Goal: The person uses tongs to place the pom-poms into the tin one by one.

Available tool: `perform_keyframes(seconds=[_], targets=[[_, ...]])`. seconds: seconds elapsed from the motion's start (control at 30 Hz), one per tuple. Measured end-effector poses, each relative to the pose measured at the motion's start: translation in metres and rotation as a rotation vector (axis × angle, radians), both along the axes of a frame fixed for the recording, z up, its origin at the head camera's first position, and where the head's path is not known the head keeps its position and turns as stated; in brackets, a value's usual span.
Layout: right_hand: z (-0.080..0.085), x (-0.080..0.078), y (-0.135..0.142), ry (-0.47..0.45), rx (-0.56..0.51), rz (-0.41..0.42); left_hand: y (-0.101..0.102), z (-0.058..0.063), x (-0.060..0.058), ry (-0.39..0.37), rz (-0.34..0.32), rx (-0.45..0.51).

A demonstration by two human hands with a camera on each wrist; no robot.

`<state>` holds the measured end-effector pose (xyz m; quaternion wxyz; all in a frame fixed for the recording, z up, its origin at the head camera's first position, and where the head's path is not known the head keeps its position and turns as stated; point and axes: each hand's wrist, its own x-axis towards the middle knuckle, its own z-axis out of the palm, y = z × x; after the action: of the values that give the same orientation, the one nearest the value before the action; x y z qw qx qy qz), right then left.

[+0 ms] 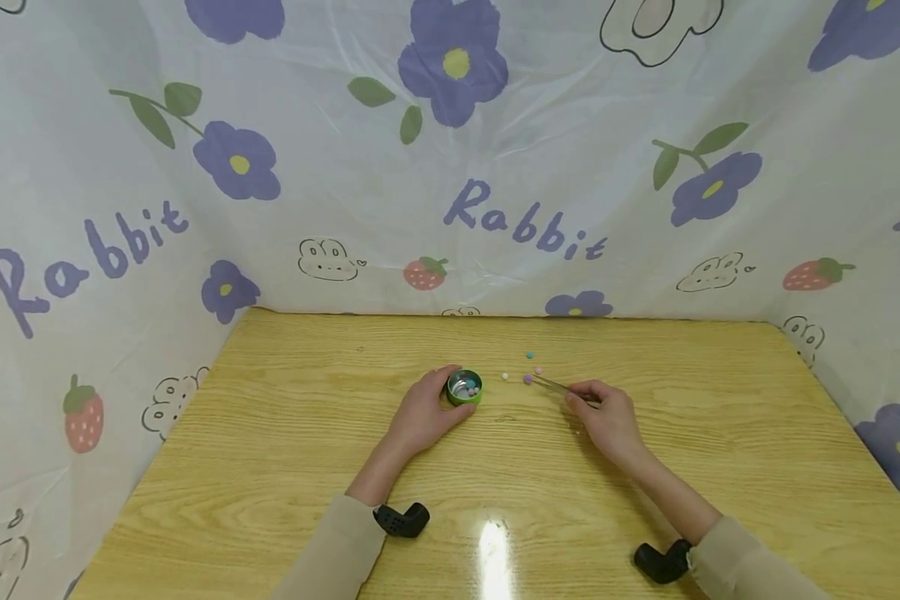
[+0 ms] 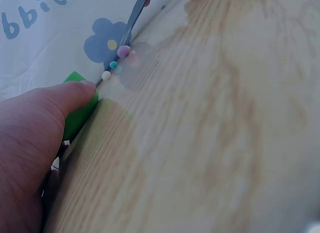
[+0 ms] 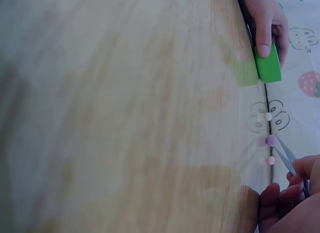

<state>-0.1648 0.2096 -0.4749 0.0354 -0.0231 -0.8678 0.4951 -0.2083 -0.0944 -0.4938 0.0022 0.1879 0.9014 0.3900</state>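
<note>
My left hand (image 1: pixel 426 408) grips a small round green tin (image 1: pixel 465 400), thumb and fingers on either side of its wall. Several tiny balls lie inside the tin, one blue and others pale. My right hand (image 1: pixel 607 417) pinches metal tweezers (image 1: pixel 562 388). Their tips stand apart at a purple ball (image 3: pixel 271 140) on the table; whether they touch it I cannot tell. Around it lie a white ball (image 1: pixel 505 377), a pink ball (image 1: pixel 538 370) and a blue ball (image 1: pixel 529 356). The left wrist view shows my left thumb (image 2: pixel 75 95) against the tin.
The wood-grain table (image 1: pixel 307 475) reaches back to a white patterned cloth (image 1: pixel 330 183) hanging behind and at both sides. A black device sits on each wrist, at the cuff of a beige sleeve (image 1: pixel 337 550).
</note>
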Motion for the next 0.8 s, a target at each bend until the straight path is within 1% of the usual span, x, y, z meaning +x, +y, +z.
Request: perform_keyframes(seconds=[0.5,0.8], targets=[[-0.0036,-0.0045,-0.0035,0.035,0.025,0.003,0.0001,-0.0008,-0.0010,0.022,-0.004,0.001],[-0.0042,-0.0032,-0.0040,0.013,0.012,-0.002,0.0003,-0.0010,-0.0007,0.013,-0.002,-0.010]])
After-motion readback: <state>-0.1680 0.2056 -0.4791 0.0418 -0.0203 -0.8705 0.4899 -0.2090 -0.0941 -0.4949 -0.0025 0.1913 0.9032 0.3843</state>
